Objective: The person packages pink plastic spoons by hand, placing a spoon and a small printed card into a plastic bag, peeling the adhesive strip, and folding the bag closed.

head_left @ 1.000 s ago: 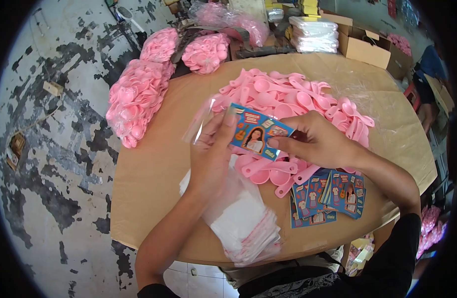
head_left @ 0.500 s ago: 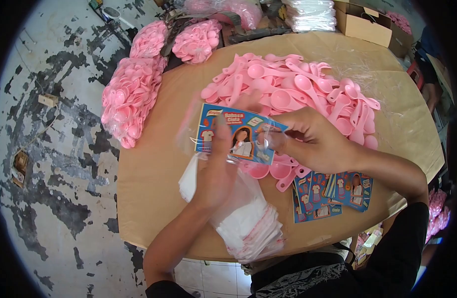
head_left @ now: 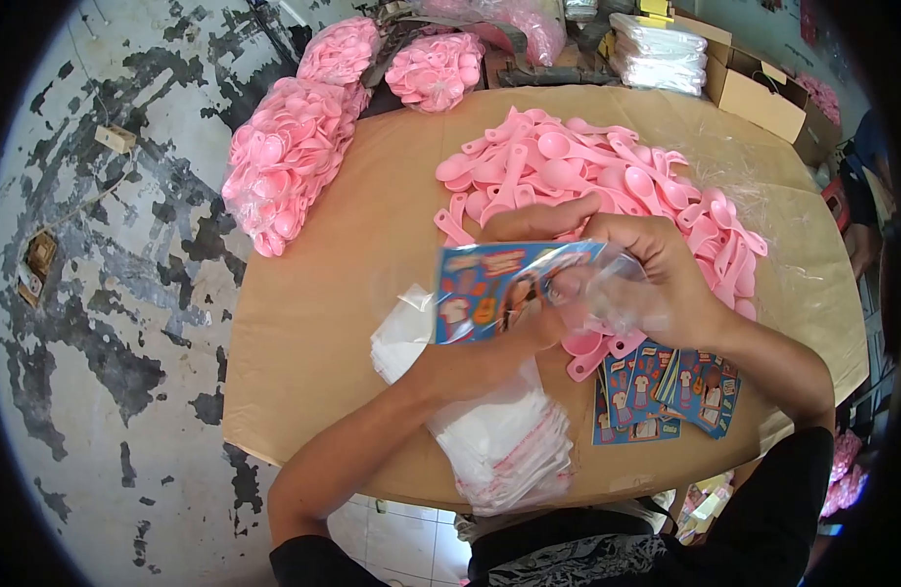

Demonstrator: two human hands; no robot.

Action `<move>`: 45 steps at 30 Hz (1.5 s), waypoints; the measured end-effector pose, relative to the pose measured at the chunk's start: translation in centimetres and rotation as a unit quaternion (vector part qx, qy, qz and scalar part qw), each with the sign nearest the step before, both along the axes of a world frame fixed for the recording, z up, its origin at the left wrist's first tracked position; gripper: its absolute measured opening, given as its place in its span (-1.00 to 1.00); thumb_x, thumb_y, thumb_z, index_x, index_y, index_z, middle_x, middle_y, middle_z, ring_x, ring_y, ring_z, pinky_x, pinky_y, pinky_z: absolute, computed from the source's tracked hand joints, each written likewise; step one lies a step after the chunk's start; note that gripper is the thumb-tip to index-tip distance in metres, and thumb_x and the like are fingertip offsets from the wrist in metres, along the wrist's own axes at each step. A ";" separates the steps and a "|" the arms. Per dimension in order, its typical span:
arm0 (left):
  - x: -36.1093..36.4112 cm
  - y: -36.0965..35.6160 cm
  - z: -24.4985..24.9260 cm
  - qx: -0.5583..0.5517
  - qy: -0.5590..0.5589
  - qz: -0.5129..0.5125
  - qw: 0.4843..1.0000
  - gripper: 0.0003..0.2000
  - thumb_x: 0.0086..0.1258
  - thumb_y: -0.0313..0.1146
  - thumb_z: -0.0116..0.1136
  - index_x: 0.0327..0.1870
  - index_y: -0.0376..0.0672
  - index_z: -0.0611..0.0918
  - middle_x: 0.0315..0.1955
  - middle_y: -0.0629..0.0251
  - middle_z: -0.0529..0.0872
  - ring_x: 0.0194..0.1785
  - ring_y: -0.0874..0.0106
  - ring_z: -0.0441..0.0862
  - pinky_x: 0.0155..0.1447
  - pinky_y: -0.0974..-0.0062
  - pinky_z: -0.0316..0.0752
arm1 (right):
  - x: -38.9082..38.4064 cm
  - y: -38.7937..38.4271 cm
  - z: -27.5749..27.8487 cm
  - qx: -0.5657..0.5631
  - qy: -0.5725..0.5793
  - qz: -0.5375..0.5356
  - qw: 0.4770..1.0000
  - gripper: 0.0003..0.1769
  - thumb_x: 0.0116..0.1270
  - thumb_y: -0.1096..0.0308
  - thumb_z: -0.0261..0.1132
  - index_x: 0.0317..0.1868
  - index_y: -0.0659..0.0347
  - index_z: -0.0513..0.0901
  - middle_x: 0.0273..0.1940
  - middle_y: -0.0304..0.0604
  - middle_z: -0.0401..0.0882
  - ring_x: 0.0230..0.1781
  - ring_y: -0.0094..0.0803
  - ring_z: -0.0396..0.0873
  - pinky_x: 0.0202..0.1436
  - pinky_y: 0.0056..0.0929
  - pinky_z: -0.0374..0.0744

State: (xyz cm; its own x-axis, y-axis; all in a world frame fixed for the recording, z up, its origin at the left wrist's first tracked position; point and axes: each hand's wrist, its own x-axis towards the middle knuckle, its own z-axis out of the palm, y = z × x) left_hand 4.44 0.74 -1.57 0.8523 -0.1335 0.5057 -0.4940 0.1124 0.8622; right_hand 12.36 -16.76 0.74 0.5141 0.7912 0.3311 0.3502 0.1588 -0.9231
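Observation:
A blue printed card (head_left: 468, 298) in a clear plastic bag (head_left: 622, 298) is held above the table. My left hand (head_left: 540, 325) is closed around its right part, the thumb in front and the fingers behind. Pressed close to it, my right hand (head_left: 670, 259) pinches the bag's right end; its fingertips are partly hidden. Beneath my left forearm lies a stack of clear bags (head_left: 504, 450). More blue cards (head_left: 634, 401) lie fanned out under my right forearm. Behind both hands spreads a heap of pink plastic spoons (head_left: 607, 176).
The table (head_left: 313, 323) is covered in brown paper. Bagged pink spoons (head_left: 289, 157) stand at its left edge, with another bag (head_left: 436, 70) at the back. A stack of clear packaging (head_left: 658, 54) and a cardboard box (head_left: 759, 98) are at the back right. Another person's arm (head_left: 861, 249) shows at far right.
My left hand has slid from the card's left end to its right part, close to my right hand. The card's left half is now uncovered. The camera view has shifted slightly.

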 end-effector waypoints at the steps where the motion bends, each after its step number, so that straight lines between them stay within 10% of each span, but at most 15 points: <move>1: -0.2 -0.1 0.0 0.000 -0.013 -0.019 1.000 -0.44 0.35 -0.33 0.22 0.33 -0.12 0.26 0.34 -0.02 0.36 0.37 0.23 0.36 0.36 0.20 0.36 | 0.1 -0.2 -0.4 0.003 -0.006 0.010 1.000 -0.77 0.45 0.26 0.22 -0.28 0.27 0.55 -0.38 -0.34 0.57 -0.34 -0.76 0.44 -0.31 -0.61 0.45; 7: -1.0 0.9 2.5 0.031 0.020 0.055 0.998 -0.46 0.20 -0.58 0.27 0.22 -0.13 0.37 0.30 0.00 0.40 0.34 0.24 0.40 0.30 0.23 0.44 | 0.2 -0.4 0.5 0.017 0.103 -0.042 0.994 -0.49 0.55 -0.04 -0.06 -0.22 0.25 0.57 -0.31 -0.28 0.56 -0.32 -0.61 0.49 -0.29 -0.54 0.47; 13: 0.1 3.9 2.3 -0.029 -0.054 0.154 0.986 -0.58 0.33 -0.52 0.19 0.21 -0.14 0.42 0.27 0.07 0.45 0.23 0.31 0.50 0.31 0.23 0.45 | 1.7 -1.8 1.2 -0.014 -0.014 0.020 1.000 -0.73 0.45 0.21 0.21 -0.10 0.26 0.64 -0.35 -0.24 0.61 -0.30 -0.49 0.55 -0.22 -0.46 0.52; 17: 0.9 5.1 2.8 -0.160 -0.049 0.112 0.980 -0.57 0.27 -0.49 0.29 0.15 -0.22 0.46 0.16 0.14 0.55 0.18 0.42 0.54 0.28 0.36 0.45 | 1.8 -1.2 0.5 -0.100 -0.431 -0.062 0.895 -0.78 0.24 0.28 0.36 -0.17 0.22 0.68 -0.20 -0.14 0.62 -0.16 -0.31 0.55 -0.05 -0.30 0.51; 20: 1.1 4.9 1.9 -0.162 -0.024 0.084 0.983 -0.57 0.30 -0.49 0.25 0.18 -0.19 0.43 0.21 0.10 0.51 0.22 0.36 0.51 0.35 0.31 0.39 | 2.0 -1.2 -1.0 -0.163 -0.538 -0.059 0.825 -0.77 0.18 0.28 0.38 -0.19 0.21 0.69 -0.16 -0.15 0.59 -0.11 -0.23 0.51 0.02 -0.23 0.48; 27: 1.1 4.7 1.0 -0.159 0.004 0.075 0.984 -0.58 0.43 -0.36 0.12 0.28 -0.08 0.36 0.33 0.04 0.37 0.37 0.09 0.35 0.42 0.04 0.30 | 2.7 -2.4 2.1 -0.190 -0.273 -0.153 0.931 -0.87 0.27 0.40 0.33 -0.29 0.29 0.59 -0.34 -0.22 0.52 -0.34 -0.45 0.49 -0.24 -0.44 0.50; 30: 1.2 4.4 0.8 -0.192 0.026 0.078 0.978 -0.56 0.45 -0.31 0.11 0.31 -0.04 0.34 0.35 0.05 0.34 0.40 0.04 0.31 0.43 0.01 0.28 | 3.6 -2.6 1.3 0.020 -0.105 -0.149 0.983 -0.89 0.35 0.45 0.27 -0.29 0.28 0.50 -0.36 -0.32 0.46 -0.35 -0.64 0.44 -0.30 -0.59 0.48; 45: -0.6 -0.7 1.2 -0.281 0.115 0.083 0.949 -0.51 0.44 -0.45 0.12 0.34 -0.04 0.25 0.32 0.08 0.39 0.26 0.30 0.49 0.30 0.26 0.49 | 0.9 -2.6 1.2 0.101 -0.027 -0.020 0.994 -0.80 0.51 0.30 0.08 -0.04 0.28 0.43 -0.20 -0.27 0.41 -0.27 -0.59 0.46 -0.13 -0.56 0.42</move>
